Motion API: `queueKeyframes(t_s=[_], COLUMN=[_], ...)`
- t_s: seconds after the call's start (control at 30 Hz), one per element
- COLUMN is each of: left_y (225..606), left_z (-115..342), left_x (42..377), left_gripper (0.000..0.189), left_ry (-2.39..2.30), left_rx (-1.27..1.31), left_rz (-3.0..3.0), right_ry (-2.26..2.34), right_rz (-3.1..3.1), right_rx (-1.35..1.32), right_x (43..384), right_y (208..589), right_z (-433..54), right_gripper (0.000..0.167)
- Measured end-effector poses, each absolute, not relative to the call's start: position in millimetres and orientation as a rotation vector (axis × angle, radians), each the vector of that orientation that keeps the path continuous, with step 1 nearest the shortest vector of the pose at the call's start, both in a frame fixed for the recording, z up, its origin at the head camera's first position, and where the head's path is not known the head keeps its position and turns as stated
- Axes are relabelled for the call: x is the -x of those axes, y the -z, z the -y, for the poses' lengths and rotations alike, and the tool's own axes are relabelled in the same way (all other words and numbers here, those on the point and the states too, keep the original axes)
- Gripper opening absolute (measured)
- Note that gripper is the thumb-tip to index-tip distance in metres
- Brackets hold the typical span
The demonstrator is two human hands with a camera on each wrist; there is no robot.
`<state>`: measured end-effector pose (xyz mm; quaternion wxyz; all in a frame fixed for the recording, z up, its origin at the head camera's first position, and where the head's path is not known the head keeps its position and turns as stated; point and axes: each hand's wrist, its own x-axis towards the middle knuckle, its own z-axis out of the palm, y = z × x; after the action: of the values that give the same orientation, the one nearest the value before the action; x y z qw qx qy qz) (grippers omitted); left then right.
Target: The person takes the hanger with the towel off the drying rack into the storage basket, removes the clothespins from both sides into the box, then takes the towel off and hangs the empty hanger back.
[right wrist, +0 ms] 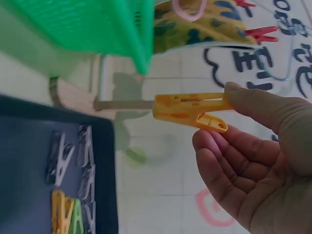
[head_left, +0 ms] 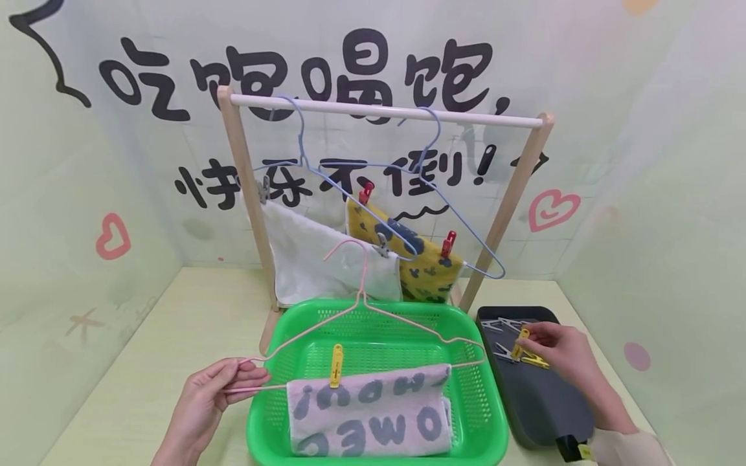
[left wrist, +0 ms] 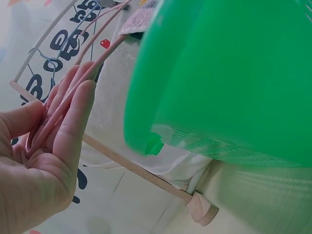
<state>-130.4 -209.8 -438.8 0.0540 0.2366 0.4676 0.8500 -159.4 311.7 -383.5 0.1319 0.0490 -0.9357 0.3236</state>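
My left hand (head_left: 205,391) holds the left end of a pink clothes hanger (head_left: 408,319), whose wire crosses the palm in the left wrist view. A pale pink towel (head_left: 373,414) with grey lettering hangs folded over the hanger's lower bar, above a green basket (head_left: 492,414). One yellow clothespin (head_left: 336,367) stands on the towel's upper left edge. Between thumb and fingers, my right hand (head_left: 562,353) pinches another yellow clothespin (right wrist: 187,108), over a dark grey tray (head_left: 548,404) on the right.
Behind the basket stands a wooden rack with a white rail (head_left: 384,111). Two blue hangers (head_left: 460,213) hang there, carrying a white towel (head_left: 326,259) with grey clips and a yellow patterned towel (head_left: 428,275) with red clips. Several clothespins (right wrist: 61,158) lie in the tray.
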Motion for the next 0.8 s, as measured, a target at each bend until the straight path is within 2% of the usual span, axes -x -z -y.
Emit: queueKeyframes(t_s=[0.33, 0.5, 0.8], left_y=[438.4, 438.5, 438.4], left_z=[209.7, 209.3, 208.3], left_x=[129.8, 130.5, 131.7], left_gripper=[0.045, 0.046, 0.045], left_ry=[-2.577, -2.576, -2.582], left_rx=[-0.700, -0.713, -0.725], left_rz=[-1.439, -1.437, -1.412], right_ry=[-0.763, -0.738, -0.665], right_rz=[3.026, 3.139, 3.281], right_rx=[-0.094, 0.034, 0.128], right_x=[182.6, 188.8, 196.0], right_y=[412.6, 420.1, 432.6], right_z=[-327.6, -328.0, -322.4], right_gripper=[0.016, 0.022, 0.018])
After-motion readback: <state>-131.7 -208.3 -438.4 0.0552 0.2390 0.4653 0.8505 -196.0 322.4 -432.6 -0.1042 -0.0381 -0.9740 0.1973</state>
